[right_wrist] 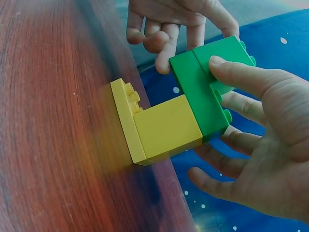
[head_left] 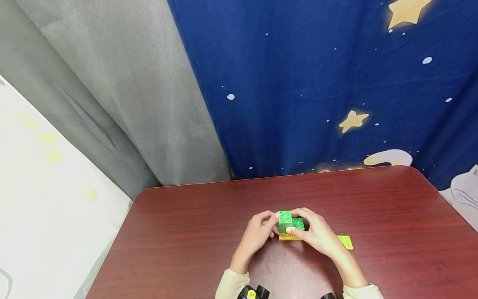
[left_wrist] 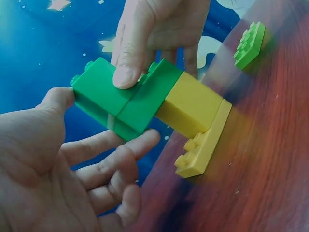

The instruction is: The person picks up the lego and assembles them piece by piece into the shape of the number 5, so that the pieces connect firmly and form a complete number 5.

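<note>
A green building brick (head_left: 285,221) sits on the left end of a longer green brick (head_left: 298,223). Under that comes a yellow brick (left_wrist: 195,104), standing on a thin yellow plate (left_wrist: 205,150) with a few bare studs at one end. My right hand (head_left: 317,232) pinches the upper green brick, thumb on its near face and fingers behind. From the left, my left hand (head_left: 257,230) holds the same brick's edge with the thumb, its index finger reaching under the overhanging green end. The left hand's other fingers are loosely bent below.
A flat lime-green studded plate (head_left: 345,242) lies on the reddish-brown table (head_left: 186,236), just right of my right wrist. Behind the table's far edge hang a grey curtain (head_left: 149,104) and a blue curtain with stars (head_left: 298,83).
</note>
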The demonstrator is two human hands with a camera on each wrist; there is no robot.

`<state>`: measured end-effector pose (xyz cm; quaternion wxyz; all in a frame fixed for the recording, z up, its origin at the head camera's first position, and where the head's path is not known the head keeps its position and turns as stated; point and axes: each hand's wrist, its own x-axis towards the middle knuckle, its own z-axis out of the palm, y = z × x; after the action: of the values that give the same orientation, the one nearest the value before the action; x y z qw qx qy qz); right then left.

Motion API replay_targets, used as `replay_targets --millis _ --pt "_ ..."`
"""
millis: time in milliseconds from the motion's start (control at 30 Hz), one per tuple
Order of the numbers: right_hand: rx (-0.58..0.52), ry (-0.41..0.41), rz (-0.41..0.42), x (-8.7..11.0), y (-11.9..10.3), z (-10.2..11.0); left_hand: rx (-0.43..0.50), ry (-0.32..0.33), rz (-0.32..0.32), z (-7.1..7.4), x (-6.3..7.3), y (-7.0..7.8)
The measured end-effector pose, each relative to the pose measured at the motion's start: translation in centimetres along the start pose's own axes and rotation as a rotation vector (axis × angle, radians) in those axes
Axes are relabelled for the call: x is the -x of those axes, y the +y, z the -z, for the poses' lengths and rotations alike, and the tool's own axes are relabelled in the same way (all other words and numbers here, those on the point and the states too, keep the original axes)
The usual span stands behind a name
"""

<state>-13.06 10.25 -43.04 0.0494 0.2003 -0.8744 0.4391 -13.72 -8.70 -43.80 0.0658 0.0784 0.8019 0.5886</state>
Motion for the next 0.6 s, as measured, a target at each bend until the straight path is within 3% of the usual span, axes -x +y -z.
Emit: replay_targets --millis 133,200,333,433,600 --pt "0.005 -0.002 -0.008 0.0 0.1 -0.1 -0.141 0.011 -0.060 0.4 0.2 0.0" --pt "0.007 -0.003 -0.013 0.0 0.1 -0.1 -0.124 0.003 -0.094 0.5 0.3 0.1" --pt "-0.003 -0.015 -0.020 0.1 0.2 -0.1 0.008 -0.087 -0.163 1.0 1.0 2.2" --pt "-0.019 -0.015 -0.023 0.1 0.3 0.0 0.010 -0.130 -0.198 1.1 1.5 3.7" --pt "-0.027 -0.011 -0.025 0.1 0.3 -0.1 -0.019 -0.117 -0.228 0.9 1.3 2.8"
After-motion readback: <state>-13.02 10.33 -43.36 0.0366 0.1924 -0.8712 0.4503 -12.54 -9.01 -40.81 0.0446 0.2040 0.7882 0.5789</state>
